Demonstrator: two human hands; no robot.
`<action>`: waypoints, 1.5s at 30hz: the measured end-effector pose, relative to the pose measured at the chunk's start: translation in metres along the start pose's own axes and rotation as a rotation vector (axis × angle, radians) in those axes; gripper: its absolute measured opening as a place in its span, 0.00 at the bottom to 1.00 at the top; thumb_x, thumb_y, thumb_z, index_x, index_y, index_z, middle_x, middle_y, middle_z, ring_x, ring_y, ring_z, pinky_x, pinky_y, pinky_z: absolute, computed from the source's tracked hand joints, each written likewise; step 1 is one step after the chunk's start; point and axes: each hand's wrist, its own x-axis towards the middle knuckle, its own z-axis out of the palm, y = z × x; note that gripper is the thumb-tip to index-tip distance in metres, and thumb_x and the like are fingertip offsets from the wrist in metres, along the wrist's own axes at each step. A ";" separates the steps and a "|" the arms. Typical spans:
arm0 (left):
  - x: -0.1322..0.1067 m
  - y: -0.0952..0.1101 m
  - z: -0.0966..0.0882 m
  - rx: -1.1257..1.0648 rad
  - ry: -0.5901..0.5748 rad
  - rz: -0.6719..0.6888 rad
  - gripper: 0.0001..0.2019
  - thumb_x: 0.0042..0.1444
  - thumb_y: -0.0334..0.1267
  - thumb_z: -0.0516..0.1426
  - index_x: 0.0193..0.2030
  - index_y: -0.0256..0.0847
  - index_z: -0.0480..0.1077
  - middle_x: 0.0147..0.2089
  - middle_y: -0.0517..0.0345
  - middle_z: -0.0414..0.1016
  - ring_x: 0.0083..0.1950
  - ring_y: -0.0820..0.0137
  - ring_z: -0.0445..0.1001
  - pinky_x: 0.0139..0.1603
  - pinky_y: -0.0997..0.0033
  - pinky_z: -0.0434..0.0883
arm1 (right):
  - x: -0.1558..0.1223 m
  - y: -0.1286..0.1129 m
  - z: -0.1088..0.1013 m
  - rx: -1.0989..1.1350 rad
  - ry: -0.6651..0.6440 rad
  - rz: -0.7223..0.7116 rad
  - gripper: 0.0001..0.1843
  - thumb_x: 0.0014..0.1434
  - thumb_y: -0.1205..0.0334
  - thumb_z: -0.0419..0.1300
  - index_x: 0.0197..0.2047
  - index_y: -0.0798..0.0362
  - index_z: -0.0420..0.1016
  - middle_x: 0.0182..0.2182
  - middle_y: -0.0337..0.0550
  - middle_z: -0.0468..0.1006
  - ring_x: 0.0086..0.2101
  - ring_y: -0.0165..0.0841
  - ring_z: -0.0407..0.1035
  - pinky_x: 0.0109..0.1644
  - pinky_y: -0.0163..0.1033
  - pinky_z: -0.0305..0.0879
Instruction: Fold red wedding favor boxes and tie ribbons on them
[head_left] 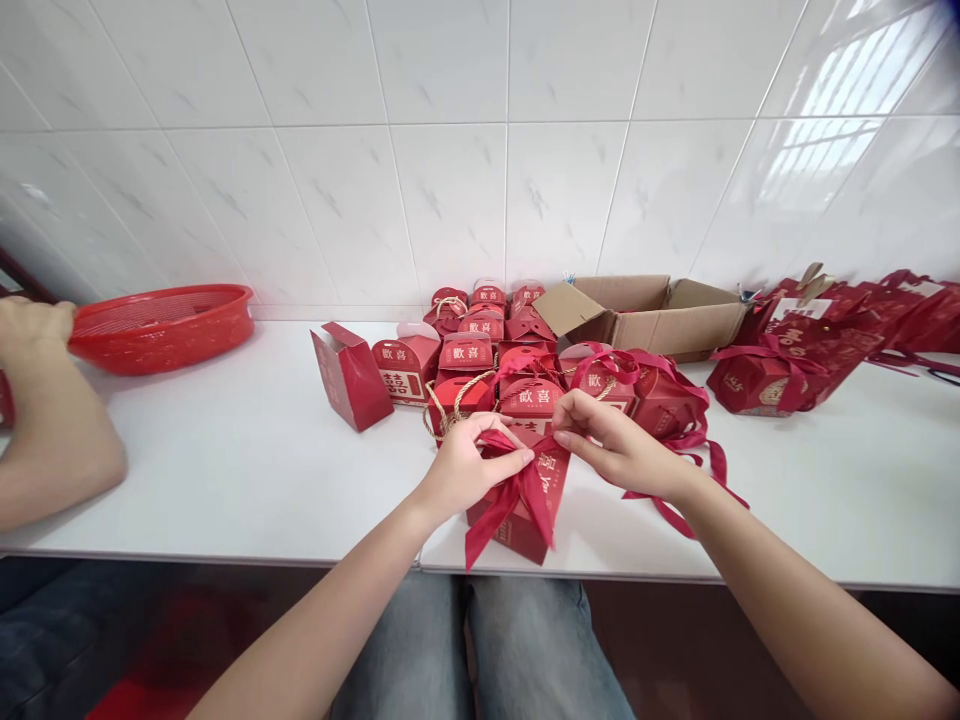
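A red gift box (525,515) with gold characters stands at the near edge of the white table (247,470). A red ribbon (501,500) is wrapped over its top, with loose tails hanging down the front. My left hand (469,462) is closed on the ribbon at the box's top left. My right hand (611,442) pinches the ribbon from the right. The two hands nearly meet above the box.
Several small red gift boxes (480,350) cluster behind it. An open red box (351,375) stands to the left. Ribbon-tied boxes (757,382) and a cardboard carton (645,315) lie to the right. Another person's hand (34,330) holds a red plastic basket (161,325) at far left.
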 end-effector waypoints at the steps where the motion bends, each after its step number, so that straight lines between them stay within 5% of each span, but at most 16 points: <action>1: -0.001 0.000 0.000 0.001 0.009 0.002 0.12 0.50 0.40 0.63 0.24 0.40 0.65 0.32 0.60 0.70 0.38 0.67 0.71 0.43 0.67 0.67 | -0.002 0.002 0.000 0.012 0.006 0.002 0.05 0.68 0.61 0.50 0.39 0.51 0.61 0.31 0.37 0.63 0.28 0.27 0.57 0.30 0.33 0.57; 14: 0.001 -0.005 -0.001 -0.039 0.041 0.000 0.12 0.49 0.43 0.65 0.25 0.40 0.69 0.34 0.57 0.75 0.43 0.64 0.75 0.48 0.65 0.69 | -0.014 0.020 0.000 -0.042 0.127 0.033 0.08 0.68 0.55 0.52 0.44 0.49 0.59 0.33 0.37 0.62 0.29 0.28 0.58 0.32 0.35 0.59; 18: 0.000 -0.006 -0.007 -0.124 0.017 -0.029 0.12 0.54 0.46 0.63 0.28 0.40 0.71 0.40 0.56 0.78 0.45 0.65 0.76 0.49 0.66 0.69 | -0.032 0.015 -0.005 -0.138 0.259 -0.077 0.27 0.55 0.43 0.66 0.48 0.46 0.59 0.37 0.39 0.63 0.33 0.31 0.60 0.34 0.36 0.63; 21: -0.001 -0.005 -0.008 -0.126 0.005 -0.040 0.12 0.55 0.47 0.62 0.30 0.40 0.72 0.42 0.55 0.79 0.47 0.64 0.76 0.50 0.67 0.69 | -0.046 0.001 0.004 -0.252 0.157 -0.181 0.38 0.43 0.40 0.71 0.52 0.45 0.61 0.44 0.44 0.65 0.39 0.34 0.64 0.39 0.37 0.67; 27: -0.002 0.002 -0.003 -0.053 0.022 -0.011 0.10 0.50 0.42 0.66 0.28 0.40 0.71 0.35 0.59 0.78 0.41 0.67 0.76 0.47 0.68 0.70 | -0.050 -0.006 0.040 -0.333 0.134 -0.281 0.08 0.65 0.65 0.58 0.47 0.50 0.66 0.40 0.44 0.72 0.38 0.30 0.69 0.40 0.34 0.68; 31: -0.002 -0.001 -0.002 -0.019 0.032 -0.023 0.10 0.47 0.41 0.67 0.27 0.40 0.71 0.39 0.57 0.78 0.44 0.65 0.76 0.49 0.66 0.69 | -0.052 0.002 0.040 -0.304 0.198 -0.392 0.09 0.64 0.74 0.55 0.44 0.52 0.68 0.34 0.43 0.72 0.33 0.28 0.68 0.35 0.31 0.66; 40: -0.002 -0.005 -0.002 -0.018 0.043 -0.038 0.10 0.47 0.41 0.67 0.26 0.40 0.72 0.44 0.51 0.78 0.54 0.58 0.73 0.57 0.60 0.66 | -0.060 0.007 0.031 -0.324 0.116 -0.392 0.08 0.65 0.75 0.53 0.42 0.52 0.68 0.34 0.43 0.71 0.31 0.28 0.66 0.33 0.31 0.65; 43: -0.001 -0.006 -0.002 -0.038 0.055 -0.040 0.11 0.47 0.41 0.67 0.27 0.40 0.70 0.42 0.52 0.77 0.55 0.59 0.72 0.56 0.61 0.65 | -0.056 0.006 0.027 -0.252 0.137 -0.398 0.03 0.67 0.64 0.55 0.43 0.51 0.69 0.33 0.42 0.72 0.32 0.29 0.66 0.35 0.33 0.65; 45: -0.001 -0.007 -0.003 -0.062 0.040 -0.044 0.12 0.48 0.42 0.66 0.29 0.41 0.69 0.43 0.53 0.76 0.51 0.61 0.73 0.52 0.62 0.67 | -0.049 0.006 0.023 -0.194 0.217 -0.344 0.11 0.70 0.58 0.50 0.51 0.51 0.69 0.34 0.43 0.72 0.33 0.30 0.66 0.37 0.35 0.65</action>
